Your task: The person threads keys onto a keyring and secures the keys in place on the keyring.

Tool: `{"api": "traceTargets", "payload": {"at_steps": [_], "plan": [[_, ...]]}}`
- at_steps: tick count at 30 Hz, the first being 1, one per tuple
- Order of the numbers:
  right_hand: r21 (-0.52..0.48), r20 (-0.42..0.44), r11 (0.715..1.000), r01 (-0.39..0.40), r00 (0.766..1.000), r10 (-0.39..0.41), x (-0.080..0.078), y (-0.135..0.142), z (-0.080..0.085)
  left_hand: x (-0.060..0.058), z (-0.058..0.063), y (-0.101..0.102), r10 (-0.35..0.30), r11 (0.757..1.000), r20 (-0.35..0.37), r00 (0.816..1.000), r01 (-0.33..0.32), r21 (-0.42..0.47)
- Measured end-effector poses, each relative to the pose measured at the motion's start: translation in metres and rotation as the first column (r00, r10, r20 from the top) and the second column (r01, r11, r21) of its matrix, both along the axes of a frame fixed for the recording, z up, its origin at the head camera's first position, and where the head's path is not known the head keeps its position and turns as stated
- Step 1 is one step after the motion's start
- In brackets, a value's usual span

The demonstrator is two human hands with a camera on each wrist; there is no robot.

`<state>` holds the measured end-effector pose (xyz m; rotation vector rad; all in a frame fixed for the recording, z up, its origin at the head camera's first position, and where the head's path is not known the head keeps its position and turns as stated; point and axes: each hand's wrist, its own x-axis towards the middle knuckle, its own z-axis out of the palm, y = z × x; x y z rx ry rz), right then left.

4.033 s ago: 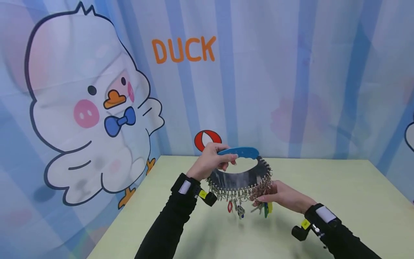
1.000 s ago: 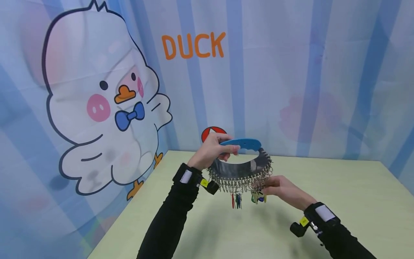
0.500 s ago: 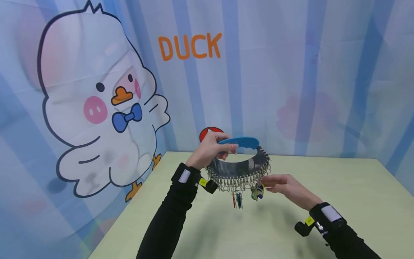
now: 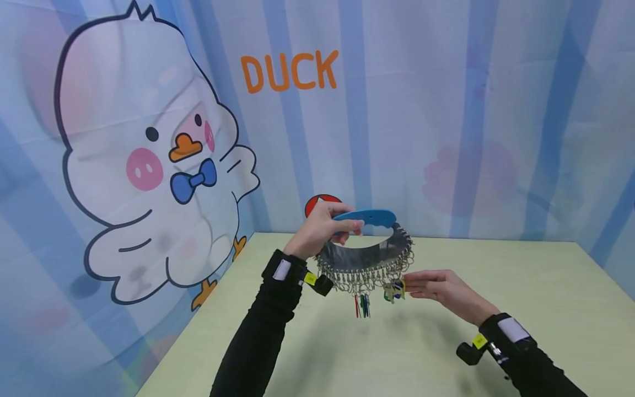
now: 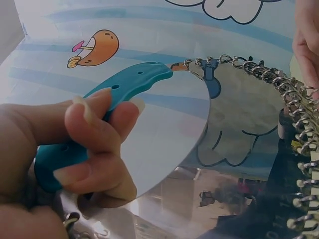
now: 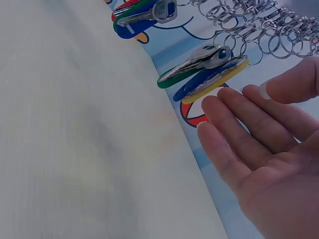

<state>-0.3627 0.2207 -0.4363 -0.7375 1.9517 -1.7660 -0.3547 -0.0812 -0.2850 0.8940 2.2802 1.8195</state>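
My left hand (image 4: 324, 230) grips the blue handle (image 4: 369, 217) of a large key ring holder, its fingers curled round one end. The holder's curved, shiny metal plate (image 4: 361, 258) hangs below, edged with many small clips and rings. Two bunches of keys dangle from it: one bunch with red, green and blue tags (image 6: 139, 20), and another with green, blue and yellow tags (image 6: 214, 74). Beside this second bunch is my right hand (image 4: 443, 292), palm turned up in the right wrist view, fingers fairly straight and holding nothing. Whether a fingertip touches the tags, I cannot tell.
A pale yellow table (image 4: 506, 325) lies under both hands, the holder held above it. Behind and to the left hangs a blue cloth backdrop (image 4: 407, 110) with a printed duck (image 4: 144, 99). Each wrist wears a black strap with a small camera.
Four seconds ago my right hand was at the rings and keys on the holder's right side. It has let go and drawn back slightly right, fingers straightening. The left hand keeps its grip.
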Motion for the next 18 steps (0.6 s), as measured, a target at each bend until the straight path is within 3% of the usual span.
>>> {"api": "traceTargets", "payload": {"at_steps": [5, 12, 18], "plan": [[0.018, 0.003, 0.999, 0.031, 1.000, -0.031, 0.0003, -0.0020, -0.0013, 0.0010, 0.0014, -0.0001, 0.002, 1.000, -0.008, 1.000, -0.002, -0.007], [0.077, 0.024, 0.980, 0.186, 0.982, -0.188, 0.0005, -0.0035, -0.0017, 0.0017, 0.0019, -0.0005, 0.012, 1.000, -0.015, 1.000, -0.013, -0.011], [0.095, 0.035, 0.976, 0.198, 0.979, -0.202, 0.0024, -0.0002, -0.0028, 0.0013, 0.0015, -0.0015, 0.008, 1.000, -0.003, 1.000, -0.008, -0.006]]}}
